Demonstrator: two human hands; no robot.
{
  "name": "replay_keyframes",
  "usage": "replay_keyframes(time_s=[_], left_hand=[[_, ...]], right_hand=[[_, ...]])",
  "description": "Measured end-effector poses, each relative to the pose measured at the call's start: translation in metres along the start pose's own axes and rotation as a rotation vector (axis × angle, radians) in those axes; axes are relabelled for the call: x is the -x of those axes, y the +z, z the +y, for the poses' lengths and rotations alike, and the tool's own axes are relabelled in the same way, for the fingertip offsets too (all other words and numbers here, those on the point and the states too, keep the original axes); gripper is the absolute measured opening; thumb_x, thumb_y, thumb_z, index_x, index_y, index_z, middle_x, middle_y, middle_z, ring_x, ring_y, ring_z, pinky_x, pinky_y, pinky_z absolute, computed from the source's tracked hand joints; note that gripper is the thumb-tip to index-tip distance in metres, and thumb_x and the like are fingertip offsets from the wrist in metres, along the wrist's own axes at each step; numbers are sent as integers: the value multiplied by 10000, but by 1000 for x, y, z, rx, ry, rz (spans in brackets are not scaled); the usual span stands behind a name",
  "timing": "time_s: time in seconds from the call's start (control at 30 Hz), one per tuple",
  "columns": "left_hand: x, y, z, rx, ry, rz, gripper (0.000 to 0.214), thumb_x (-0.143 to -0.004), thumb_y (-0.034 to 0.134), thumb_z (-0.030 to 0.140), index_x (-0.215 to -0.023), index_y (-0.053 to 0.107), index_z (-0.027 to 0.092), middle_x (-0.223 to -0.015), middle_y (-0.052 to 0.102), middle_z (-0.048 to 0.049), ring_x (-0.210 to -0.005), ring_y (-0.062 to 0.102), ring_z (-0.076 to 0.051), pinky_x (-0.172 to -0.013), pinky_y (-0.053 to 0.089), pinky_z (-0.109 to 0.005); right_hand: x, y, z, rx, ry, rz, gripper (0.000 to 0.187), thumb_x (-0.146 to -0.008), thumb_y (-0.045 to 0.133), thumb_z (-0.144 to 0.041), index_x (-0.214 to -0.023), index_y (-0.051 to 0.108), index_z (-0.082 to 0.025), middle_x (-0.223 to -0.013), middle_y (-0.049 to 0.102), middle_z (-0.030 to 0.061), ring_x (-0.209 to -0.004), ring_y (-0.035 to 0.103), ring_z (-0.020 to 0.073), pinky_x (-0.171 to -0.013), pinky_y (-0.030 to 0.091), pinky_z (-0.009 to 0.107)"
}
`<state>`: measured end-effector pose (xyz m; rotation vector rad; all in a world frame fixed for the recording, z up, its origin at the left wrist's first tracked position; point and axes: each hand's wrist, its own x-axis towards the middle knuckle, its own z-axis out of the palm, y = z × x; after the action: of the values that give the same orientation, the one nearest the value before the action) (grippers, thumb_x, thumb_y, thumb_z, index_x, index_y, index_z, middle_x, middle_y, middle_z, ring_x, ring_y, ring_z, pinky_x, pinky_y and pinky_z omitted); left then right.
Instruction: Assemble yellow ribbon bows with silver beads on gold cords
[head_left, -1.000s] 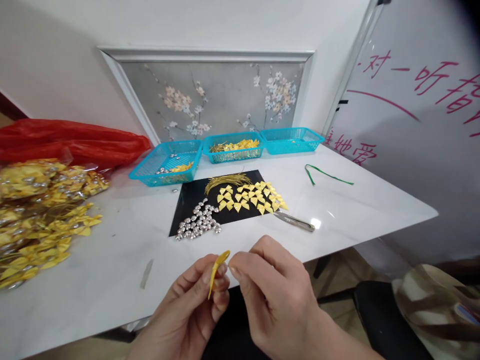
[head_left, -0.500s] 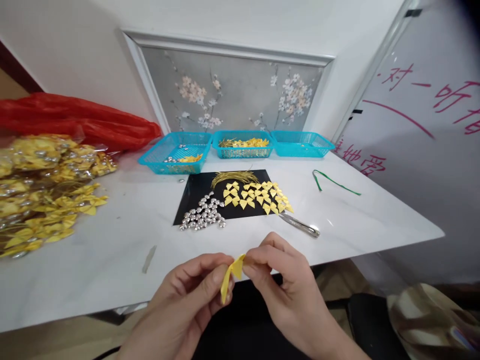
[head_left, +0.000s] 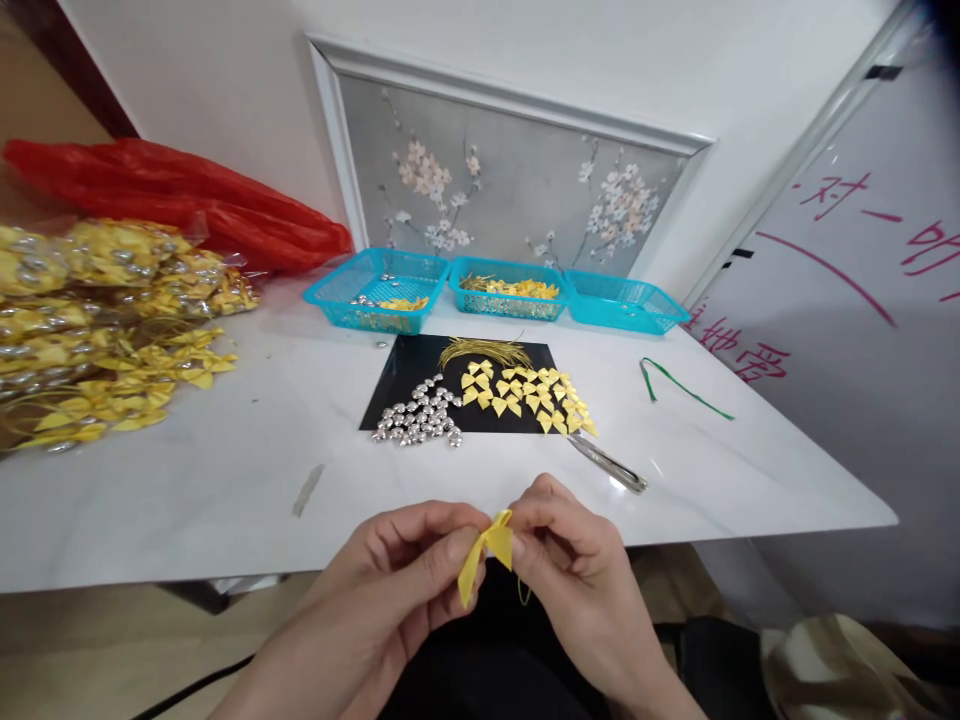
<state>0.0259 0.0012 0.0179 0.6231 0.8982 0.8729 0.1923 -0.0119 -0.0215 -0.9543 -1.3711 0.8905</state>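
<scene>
My left hand [head_left: 409, 575] and my right hand [head_left: 574, 565] meet at the near edge of the white table [head_left: 225, 480]. Both pinch one small yellow ribbon bow [head_left: 487, 553] between thumb and fingers, with a thin gold thread hanging under it. Beyond them lies a black mat [head_left: 397, 385] carrying a cluster of silver beads [head_left: 421, 420], several yellow bows [head_left: 529, 393] and a bundle of gold threads [head_left: 484, 351].
Metal tweezers [head_left: 607, 465] lie right of the mat. Three turquoise baskets [head_left: 495, 290] line the back wall. A big pile of finished yellow bows [head_left: 97, 330] and a red plastic bag [head_left: 180, 200] fill the left. A green wire [head_left: 679, 385] lies at right.
The bow went from my left hand alone to being pinched by both hands and turned. The view shifted leftward and down slightly.
</scene>
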Motion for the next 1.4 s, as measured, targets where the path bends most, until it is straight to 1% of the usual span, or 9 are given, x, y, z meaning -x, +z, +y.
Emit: replay_keyframes(time_s=[0.2,0.4,0.57,0.7,0.83,0.93,1.0,1.23,1.4], left_hand=[[-4,-9,-5,-27,-1,-40,235,-684,954,340,-827,855,182,-695,715,-7,-655,585,-97,-645,538,-149],[4,-1,-4,-44,-3,70,296,-595,991,383,-799,853,217,-745,772,-12,-717,653,-134,-664,546,-177],[0,-10,-10,-240,144,87,280,-634,951,450,-806,858,250,-792,812,-21,-748,677,-158,-705,545,-198],[-6,-17,-11,-476,255,73,235,-729,868,466,-858,862,270,-871,838,-47,-807,723,-209,-730,561,-233],[-7,-11,-3,-630,377,107,113,-731,823,372,-775,862,275,-770,824,-40,-736,710,-214,-683,562,-227],[-8,-6,0,-639,455,163,81,-713,805,334,-740,857,279,-740,816,-34,-700,704,-208,-654,566,-217],[-10,-5,1,-603,453,211,94,-672,817,337,-728,853,269,-717,810,-40,-680,709,-215,-633,576,-227],[-11,-6,0,-570,403,194,132,-648,816,356,-722,809,247,-721,796,-39,-680,711,-213,-626,573,-237],[-22,-19,-2,-656,425,142,127,-760,769,349,-733,768,225,-701,731,-12,-674,634,-180,-641,525,-239]], right_hand=[[2,1,2,-26,10,11,117,-905,678,-171,-811,737,-210,-712,542,-22,-627,504,118,-532,399,225],[3,0,4,-77,-25,21,128,-887,684,-140,-837,765,-226,-724,583,-19,-637,554,112,-550,441,213],[1,0,7,-90,34,74,108,-858,714,-130,-836,753,-228,-781,717,-5,-700,678,132,-608,536,212],[4,4,9,-41,43,80,210,-920,623,-97,-1045,686,-254,-869,790,-12,-763,753,132,-665,579,194],[7,3,11,155,-117,42,343,-980,509,-63,-1243,579,-271,-989,808,10,-791,764,136,-693,609,220],[6,-1,8,464,-338,36,424,-978,493,-16,-1321,590,-245,-1233,759,82,-1169,700,212,-975,592,373],[5,-3,4,632,-483,84,415,-946,503,23,-1235,668,-224,-1298,720,117,-1292,610,266,-1032,551,466],[0,9,-3,785,-690,195,201,-917,669,-59,-917,720,-254,-1013,807,28,-935,705,230,-823,493,432],[2,12,1,546,-663,132,254,-945,555,-11,-928,681,-230,-869,782,39,-917,738,231,-780,560,411]])
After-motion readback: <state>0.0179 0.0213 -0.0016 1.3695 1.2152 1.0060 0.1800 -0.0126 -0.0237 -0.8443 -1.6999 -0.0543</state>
